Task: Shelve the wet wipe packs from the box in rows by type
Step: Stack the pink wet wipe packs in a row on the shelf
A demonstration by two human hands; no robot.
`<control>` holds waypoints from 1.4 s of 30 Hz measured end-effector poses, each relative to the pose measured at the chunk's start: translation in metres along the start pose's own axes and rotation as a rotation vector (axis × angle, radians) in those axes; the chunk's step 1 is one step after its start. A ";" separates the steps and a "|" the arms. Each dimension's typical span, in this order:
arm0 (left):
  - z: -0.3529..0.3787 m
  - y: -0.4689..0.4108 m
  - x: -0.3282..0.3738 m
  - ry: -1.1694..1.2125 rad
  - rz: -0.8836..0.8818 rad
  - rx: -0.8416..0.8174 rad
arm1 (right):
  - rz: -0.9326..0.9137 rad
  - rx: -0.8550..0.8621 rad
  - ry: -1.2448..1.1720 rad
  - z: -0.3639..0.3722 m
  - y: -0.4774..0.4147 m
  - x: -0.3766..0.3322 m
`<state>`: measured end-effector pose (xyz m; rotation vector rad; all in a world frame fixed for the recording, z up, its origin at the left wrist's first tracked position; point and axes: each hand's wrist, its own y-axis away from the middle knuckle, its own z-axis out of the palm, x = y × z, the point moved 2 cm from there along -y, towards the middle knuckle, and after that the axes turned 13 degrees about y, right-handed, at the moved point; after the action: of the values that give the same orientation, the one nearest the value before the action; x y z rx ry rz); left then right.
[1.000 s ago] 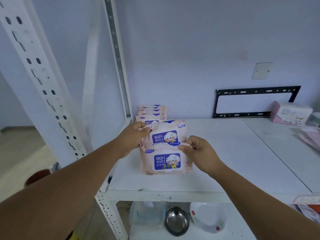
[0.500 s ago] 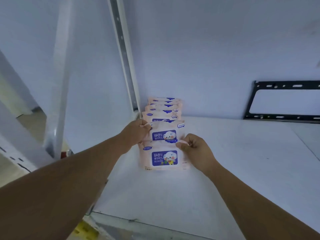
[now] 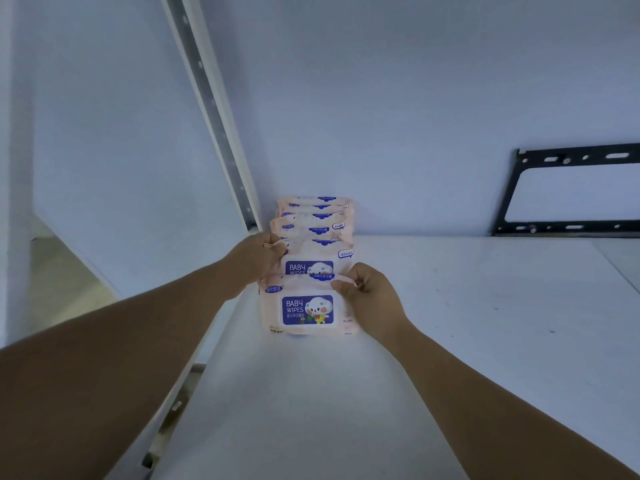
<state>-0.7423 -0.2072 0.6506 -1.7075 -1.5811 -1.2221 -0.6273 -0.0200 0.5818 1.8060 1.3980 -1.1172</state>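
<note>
A row of pink baby wipe packs with blue labels stands on the white shelf [image 3: 450, 323], running back to the wall. The front pack [image 3: 304, 308] stands upright, and my right hand [image 3: 372, 299] pinches its top right corner. Just behind it stands a second pack [image 3: 317, 259], with my left hand [image 3: 258, 259] gripping its top left corner. Several more packs [image 3: 313, 216] stand behind, partly hidden. The box is out of view.
A white perforated upright post [image 3: 211, 109] rises at the shelf's back left corner. A black metal bracket [image 3: 568, 192] leans against the wall at the right. The shelf's left edge runs under my left forearm.
The camera has moved closer and tilted up, so the lower shelf and the items at the right have left view. Both hands have stayed on the two front packs, settling them into the row.
</note>
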 end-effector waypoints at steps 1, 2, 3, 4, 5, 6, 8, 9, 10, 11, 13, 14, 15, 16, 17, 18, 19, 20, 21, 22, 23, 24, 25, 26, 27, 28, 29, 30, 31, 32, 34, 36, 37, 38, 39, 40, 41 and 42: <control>0.002 -0.004 0.000 0.002 -0.006 0.005 | 0.004 -0.003 -0.009 0.003 -0.002 0.001; 0.004 -0.008 -0.001 -0.001 -0.013 0.010 | 0.006 -0.006 -0.018 0.005 -0.004 0.001; 0.006 -0.011 -0.002 -0.008 -0.021 0.012 | 0.010 -0.007 -0.027 0.006 -0.007 0.001; 0.008 -0.013 -0.003 -0.017 -0.029 0.013 | 0.016 -0.007 -0.033 0.007 -0.009 0.001; 0.008 -0.016 -0.004 -0.017 -0.037 0.015 | 0.022 -0.008 -0.039 0.007 -0.012 0.001; 0.008 -0.019 -0.006 -0.005 -0.047 0.016 | 0.028 -0.012 -0.042 0.008 -0.014 0.002; 0.006 -0.024 -0.008 0.045 -0.051 0.016 | 0.026 -0.018 -0.059 0.010 -0.018 0.004; 0.004 -0.027 -0.008 0.073 -0.046 0.016 | 0.019 -0.009 -0.070 0.010 -0.019 0.005; 0.003 -0.029 -0.009 0.093 -0.041 0.022 | 0.009 -0.001 -0.076 0.011 -0.021 0.005; 0.002 -0.032 -0.009 0.097 -0.032 0.031 | 0.000 0.004 -0.077 0.011 -0.023 0.005; 0.002 -0.034 -0.009 0.063 -0.011 0.056 | -0.009 0.015 -0.063 0.010 -0.028 0.004; 0.002 -0.035 -0.009 0.045 -0.007 0.073 | -0.007 0.017 -0.059 0.009 -0.030 0.004; 0.002 -0.036 -0.009 0.036 -0.007 0.092 | -0.004 0.014 -0.059 0.009 -0.032 0.003; 0.001 -0.038 -0.009 0.038 -0.006 0.107 | -0.001 0.012 -0.055 0.009 -0.034 0.003; 0.000 -0.038 -0.009 0.038 -0.004 0.117 | -0.002 0.013 -0.051 0.009 -0.036 0.004; 0.000 -0.040 -0.008 0.024 0.000 0.124 | -0.006 0.009 -0.045 0.010 -0.037 0.005; -0.001 -0.041 -0.007 0.004 0.001 0.130 | -0.011 -0.001 -0.039 0.011 -0.038 0.005; -0.002 -0.043 -0.006 -0.018 0.000 0.137 | -0.018 -0.010 -0.032 0.011 -0.039 0.006; -0.002 -0.044 -0.005 -0.042 -0.002 0.145 | -0.023 -0.019 -0.022 0.012 -0.039 0.005; -0.003 -0.046 -0.004 -0.070 -0.005 0.153 | -0.026 -0.031 -0.012 0.012 -0.040 0.004; -0.003 -0.047 -0.003 -0.093 -0.007 0.159 | -0.027 -0.044 -0.002 0.011 -0.041 0.003; -0.002 -0.048 -0.002 -0.108 -0.007 0.163 | -0.026 -0.056 0.012 0.010 -0.043 0.001; -0.002 -0.048 -0.001 -0.121 -0.006 0.169 | -0.019 -0.067 0.036 0.008 -0.046 0.000; -0.001 -0.048 0.000 -0.136 -0.004 0.174 | -0.010 -0.078 0.073 0.007 -0.048 -0.001; -0.001 -0.048 0.000 -0.148 -0.002 0.176 | -0.001 -0.084 0.115 0.005 -0.051 -0.001; 0.000 -0.048 0.000 -0.154 -0.002 0.177 | 0.003 -0.083 0.153 0.004 -0.052 -0.001; 0.000 -0.048 0.000 -0.153 -0.002 0.173 | 0.006 -0.078 0.179 0.002 -0.053 0.000; -0.001 -0.046 0.001 -0.152 -0.003 0.167 | 0.008 -0.072 0.193 0.001 -0.052 0.000; -0.001 -0.045 0.001 -0.151 -0.002 0.156 | 0.009 -0.067 0.198 -0.001 -0.051 0.001; -0.002 -0.044 0.002 -0.148 0.001 0.145 | 0.011 -0.062 0.198 -0.003 -0.051 0.002; -0.006 -0.039 0.002 -0.136 0.010 0.130 | 0.021 -0.055 0.191 -0.006 -0.048 0.003; -0.010 -0.033 0.003 -0.135 0.019 0.121 | 0.030 -0.042 0.205 -0.010 -0.046 0.005; -0.012 -0.030 0.003 -0.148 0.024 0.113 | 0.031 -0.032 0.221 -0.012 -0.045 0.006; -0.014 -0.027 0.004 -0.164 0.030 0.112 | 0.031 -0.023 0.232 -0.015 -0.044 0.006; -0.016 -0.023 0.004 -0.178 0.036 0.116 | 0.032 -0.018 0.241 -0.018 -0.043 0.006; -0.018 -0.018 0.006 -0.188 0.047 0.123 | 0.031 -0.011 0.249 -0.021 -0.040 0.006; -0.019 -0.013 0.006 -0.193 0.060 0.129 | 0.024 0.003 0.259 -0.025 -0.038 0.005; -0.021 -0.008 0.007 -0.196 0.077 0.132 | 0.017 0.027 0.274 -0.030 -0.034 0.004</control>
<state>-0.7558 -0.2195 0.6649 -1.8293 -1.6509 -0.9159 -0.6519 0.0164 0.5943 2.0463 1.5229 -0.9090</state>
